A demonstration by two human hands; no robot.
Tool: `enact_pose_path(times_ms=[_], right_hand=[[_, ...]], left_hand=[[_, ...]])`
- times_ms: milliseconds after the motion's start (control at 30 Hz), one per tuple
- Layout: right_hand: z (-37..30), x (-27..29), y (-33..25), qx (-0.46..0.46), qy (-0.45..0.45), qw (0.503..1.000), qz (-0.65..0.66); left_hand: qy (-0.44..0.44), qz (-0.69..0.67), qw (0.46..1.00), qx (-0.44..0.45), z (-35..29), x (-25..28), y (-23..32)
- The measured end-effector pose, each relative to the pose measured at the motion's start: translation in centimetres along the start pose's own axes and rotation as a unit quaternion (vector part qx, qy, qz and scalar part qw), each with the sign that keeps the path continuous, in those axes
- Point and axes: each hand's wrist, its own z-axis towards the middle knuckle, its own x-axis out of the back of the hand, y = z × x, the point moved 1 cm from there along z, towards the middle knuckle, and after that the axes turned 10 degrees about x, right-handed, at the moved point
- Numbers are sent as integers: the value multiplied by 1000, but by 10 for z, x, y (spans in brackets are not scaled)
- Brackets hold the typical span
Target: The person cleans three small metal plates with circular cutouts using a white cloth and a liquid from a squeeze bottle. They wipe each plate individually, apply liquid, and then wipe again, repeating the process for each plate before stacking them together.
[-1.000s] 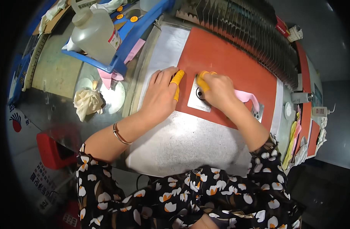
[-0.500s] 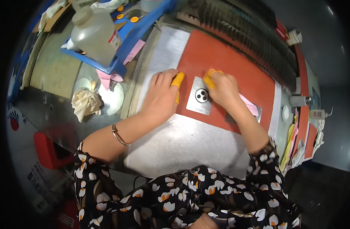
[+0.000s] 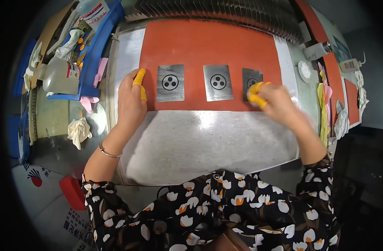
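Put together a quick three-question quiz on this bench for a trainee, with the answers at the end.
1. How many circle-marked cards lie on the red mat?
2. True or false: the right hand is over the leftmost card.
3. The left hand lies over which edge of the red mat? A) left B) right C) far

Key:
1. Three.
2. False; it is over the rightmost card.
3. A.

Grey cards [image 3: 218, 83] beside the right fingers [image 3: 258, 101] bear ringed three-dot signs [image 3: 170, 82] (one half-covered); left of the left fingers [image 3: 139, 79], bottle labels [image 3: 73, 71] and dark characters [image 3: 76, 226] on white
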Motion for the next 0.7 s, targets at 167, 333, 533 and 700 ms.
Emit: enact_pose_path(times_ms=[167,333,533,700], right_hand=[[24,-52,4,80,41,996,-1],[63,-74,-31,132,24,991,17],[41,-59,-15,118,20,993,-2],[69,-63,-33,144,-34,988,39]], left_hand=[[-15,1,1000,23,0,7,8],[-11,6,1000,28,-1,6,8],[-6,23,999,34,-5,5,4],[-8,1,1000,28,-1,3,6]])
